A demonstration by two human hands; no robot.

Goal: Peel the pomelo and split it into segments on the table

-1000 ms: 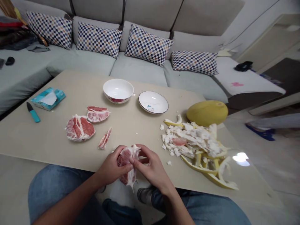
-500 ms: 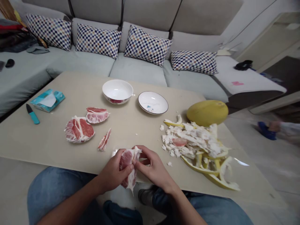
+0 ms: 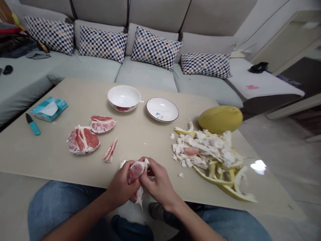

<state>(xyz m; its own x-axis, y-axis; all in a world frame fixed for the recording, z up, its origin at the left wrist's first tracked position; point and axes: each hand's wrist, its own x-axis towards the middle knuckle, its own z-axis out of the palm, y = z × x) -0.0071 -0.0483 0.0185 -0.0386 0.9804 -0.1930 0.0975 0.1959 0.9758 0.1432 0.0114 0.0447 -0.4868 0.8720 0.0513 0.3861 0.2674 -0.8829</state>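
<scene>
Over the table's near edge, my left hand (image 3: 122,184) is closed around a pomelo piece (image 3: 135,171) with pink flesh and white membrane. My right hand (image 3: 158,182) pinches the membrane on the same piece's right side; its fingertips are partly hidden. Left of my hands lie a thin pomelo segment (image 3: 110,150), a large pomelo chunk (image 3: 84,140) and a smaller pomelo chunk (image 3: 102,124). To the right is a heap of white pith scraps (image 3: 205,147) with yellow-green rind pieces (image 3: 215,180) beside it.
A white bowl (image 3: 124,97) and a shallow white plate (image 3: 162,108) stand toward the back of the table (image 3: 140,132). Behind the scraps rests a whole pomelo (image 3: 220,119). At far left are a knife with a turquoise handle (image 3: 34,128) and a tissue pack (image 3: 49,108).
My right hand has shifted slightly left and closer to my left hand on the pomelo piece. The foot seen at the far right has left the view.
</scene>
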